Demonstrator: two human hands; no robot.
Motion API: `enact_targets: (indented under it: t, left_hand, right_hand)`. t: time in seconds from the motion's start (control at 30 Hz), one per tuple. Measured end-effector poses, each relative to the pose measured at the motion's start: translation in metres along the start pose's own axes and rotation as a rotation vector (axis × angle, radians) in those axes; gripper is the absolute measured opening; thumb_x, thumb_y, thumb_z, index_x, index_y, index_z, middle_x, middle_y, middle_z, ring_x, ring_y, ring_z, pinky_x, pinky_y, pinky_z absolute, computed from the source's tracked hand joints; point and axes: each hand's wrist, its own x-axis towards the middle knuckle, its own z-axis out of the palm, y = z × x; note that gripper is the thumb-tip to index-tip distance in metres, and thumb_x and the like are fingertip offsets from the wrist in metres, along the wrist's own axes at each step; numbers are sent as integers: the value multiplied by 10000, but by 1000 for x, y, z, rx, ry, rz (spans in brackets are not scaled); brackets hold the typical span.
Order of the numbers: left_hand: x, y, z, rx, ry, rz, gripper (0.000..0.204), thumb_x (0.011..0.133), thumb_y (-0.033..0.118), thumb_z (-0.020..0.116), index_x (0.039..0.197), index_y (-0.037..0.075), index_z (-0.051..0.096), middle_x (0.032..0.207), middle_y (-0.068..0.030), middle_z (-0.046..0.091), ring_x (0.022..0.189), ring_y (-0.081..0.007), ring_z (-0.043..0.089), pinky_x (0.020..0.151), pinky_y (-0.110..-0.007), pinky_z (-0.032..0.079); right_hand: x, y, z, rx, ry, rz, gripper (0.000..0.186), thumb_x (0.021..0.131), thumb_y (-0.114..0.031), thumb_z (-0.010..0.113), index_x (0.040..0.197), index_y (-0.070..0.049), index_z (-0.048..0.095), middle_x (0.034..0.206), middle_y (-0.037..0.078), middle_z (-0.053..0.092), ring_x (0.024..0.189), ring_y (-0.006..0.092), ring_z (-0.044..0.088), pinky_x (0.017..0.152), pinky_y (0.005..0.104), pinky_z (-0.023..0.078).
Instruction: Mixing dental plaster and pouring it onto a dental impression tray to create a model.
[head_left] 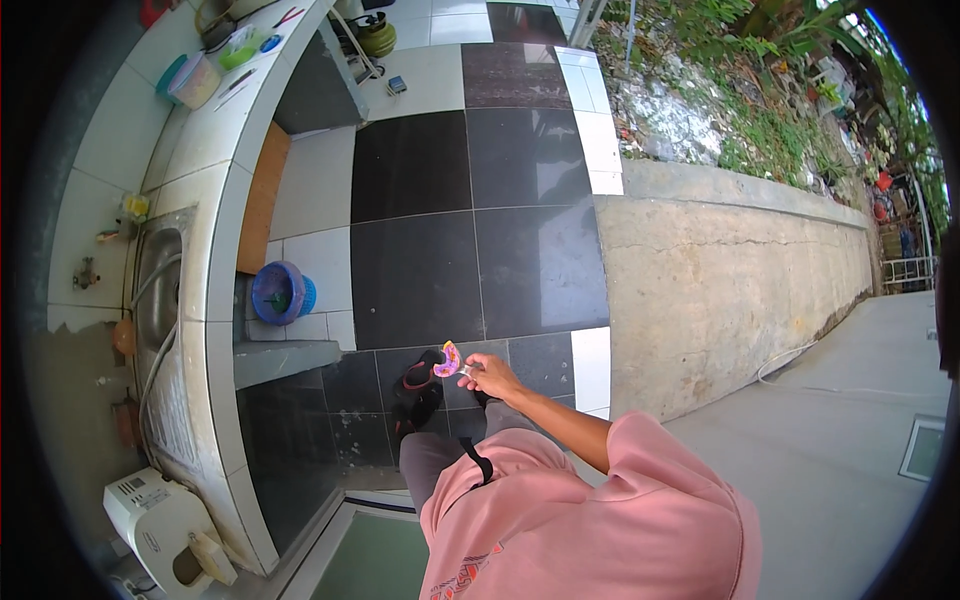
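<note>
The right hand point(488, 374) has its fingers curled in a pinch on the pale end of a small crescent-shaped object point(447, 358) — pink-purple with yellow — held out above the dark floor tiles point(415, 275), near the dark footwear point(424, 371). The left hand is out of sight, so I cannot tell its state.

With our feet point(424, 398) as the dial's centre, we have the counter point(208, 260) along our left, the sink point(158, 250) set into it between nine and ten o'clock, containers point(197, 82) on it at eleven, and a tub point(264, 290) on the floor at ten. Floor tiles point(415, 270) run ahead to twelve, a gas cylinder point(376, 38) far along just short of that; the concrete strip point(730, 290) lies towards two, planted ground point(760, 130) beyond it. Towards one, our right hand point(488, 376) holds a small handled item point(447, 358) above the tiles.
</note>
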Motion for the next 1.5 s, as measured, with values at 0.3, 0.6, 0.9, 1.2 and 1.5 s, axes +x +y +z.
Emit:
enact_targets:
  t: [0.3, 0.6, 0.9, 1.2, 1.5]
  left_hand:
    - [40, 13, -19, 62, -68, 18, 374, 893, 241, 612, 1198, 55, 501, 1054, -119, 632, 927, -249, 623, 774, -354, 489]
    - [57, -2, -72, 30, -39, -58, 391, 906, 252, 602, 1226, 57, 491, 1071, -121, 630, 928, -245, 624, 770, -348, 492]
    - [33, -42, -101, -100, 102, -292, 409, 919, 264, 592, 1254, 58, 481, 1088, -123, 628, 929, -241, 626, 766, -342, 494]
    - [56, -29, -77, -173, 131, -414, 426, 932, 276, 582, 1282, 60, 472, 1104, -125, 625, 930, -237, 628, 762, -335, 496]
    - [85, 27, -15, -330, 235, -415, 444, 944, 287, 572, 1310, 62, 462, 1121, -127, 623, 931, -233, 630, 758, -329, 499]
  right_hand:
    - [0, -6, -7, 185, 125, 39, 271, 966, -85, 481, 1209, 18, 540, 895, 101, 717, 716, 84, 629, 649, 230, 505]
    - [36, -25, 30, 147, 94, 90, 248, 967, -84, 479, 1186, 8, 549, 883, 111, 716, 679, 89, 620, 613, 226, 497]
    - [63, -36, 39, 115, 118, 159, 268, 953, -82, 477, 1185, 16, 568, 850, 111, 722, 631, 84, 630, 555, 217, 492]
    - [123, -78, 35, 104, 86, 146, 253, 935, -82, 484, 1148, 18, 577, 848, 107, 723, 627, 92, 632, 569, 234, 501]
    - [192, -172, 31, 22, -205, -34, 201, 966, -150, 520, 1078, -1, 596, 861, 114, 719, 616, 80, 618, 530, 209, 482]
